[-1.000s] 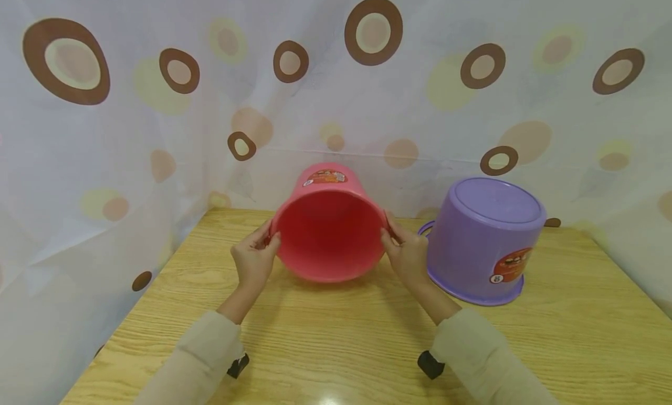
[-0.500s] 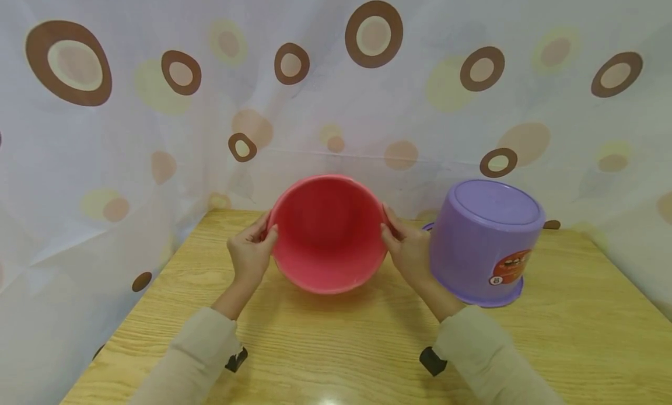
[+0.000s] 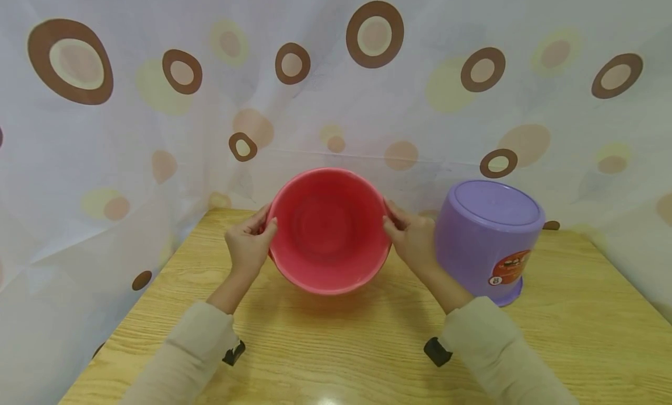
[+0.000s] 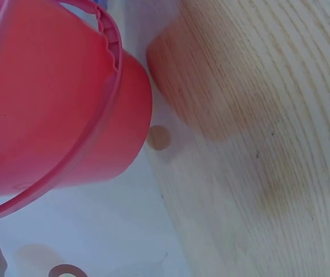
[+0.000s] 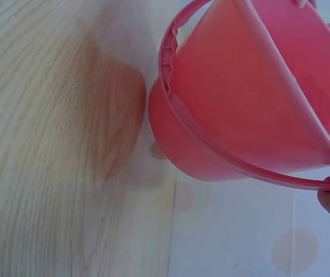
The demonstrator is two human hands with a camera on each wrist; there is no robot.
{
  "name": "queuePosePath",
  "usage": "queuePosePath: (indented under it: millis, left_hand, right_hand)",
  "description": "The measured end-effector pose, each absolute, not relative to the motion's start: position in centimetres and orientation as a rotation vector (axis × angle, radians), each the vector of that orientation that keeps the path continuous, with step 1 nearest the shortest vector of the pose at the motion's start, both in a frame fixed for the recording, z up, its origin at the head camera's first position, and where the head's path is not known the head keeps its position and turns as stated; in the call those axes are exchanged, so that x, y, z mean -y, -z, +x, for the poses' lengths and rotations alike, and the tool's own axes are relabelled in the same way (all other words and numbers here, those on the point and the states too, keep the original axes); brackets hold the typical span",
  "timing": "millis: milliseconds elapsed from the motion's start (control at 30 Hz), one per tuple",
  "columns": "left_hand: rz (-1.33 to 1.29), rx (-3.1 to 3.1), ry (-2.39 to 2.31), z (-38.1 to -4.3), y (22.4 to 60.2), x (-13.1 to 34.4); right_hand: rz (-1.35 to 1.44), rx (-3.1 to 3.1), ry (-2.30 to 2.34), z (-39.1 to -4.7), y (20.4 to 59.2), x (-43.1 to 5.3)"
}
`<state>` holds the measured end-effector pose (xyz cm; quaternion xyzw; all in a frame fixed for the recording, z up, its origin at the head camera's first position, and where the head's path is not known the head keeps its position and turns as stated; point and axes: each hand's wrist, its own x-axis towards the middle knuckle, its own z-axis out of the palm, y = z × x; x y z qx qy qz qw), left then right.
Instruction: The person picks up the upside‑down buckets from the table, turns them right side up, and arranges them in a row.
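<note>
A pink bucket (image 3: 326,227) is tilted in the head view, its mouth toward me and its inner bottom visible. My left hand (image 3: 248,241) pinches the rim on the left, thumb inside the mouth. On the opposite side, my right hand (image 3: 412,238) pinches the rim the same way. The bucket's handle (image 5: 211,151) hangs round its outer wall in the right wrist view. In the left wrist view the handle (image 4: 86,135) shows too, with the base close to the table; whether they touch I cannot tell.
A purple bucket (image 3: 488,241) stands upside down on the wooden table (image 3: 336,346), right behind my right hand. A white curtain (image 3: 336,90) with brown and yellow spots closes off the back and sides.
The pink bucket has tipped so its mouth faces me more and its inner bottom shows; the outside label has gone out of view. Both hands keep their hold, shifting slightly up.
</note>
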<state>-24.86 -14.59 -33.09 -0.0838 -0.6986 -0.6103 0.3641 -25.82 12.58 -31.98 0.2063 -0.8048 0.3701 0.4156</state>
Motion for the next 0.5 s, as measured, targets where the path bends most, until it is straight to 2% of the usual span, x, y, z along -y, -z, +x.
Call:
queuePosePath:
  millis: [500]
  left_hand:
    - [-0.161, 1.884, 1.598, -25.2, 31.6, 15.0]
  right_hand:
    - [0.391, 2.289, -1.056, -25.6, 30.0, -12.8]
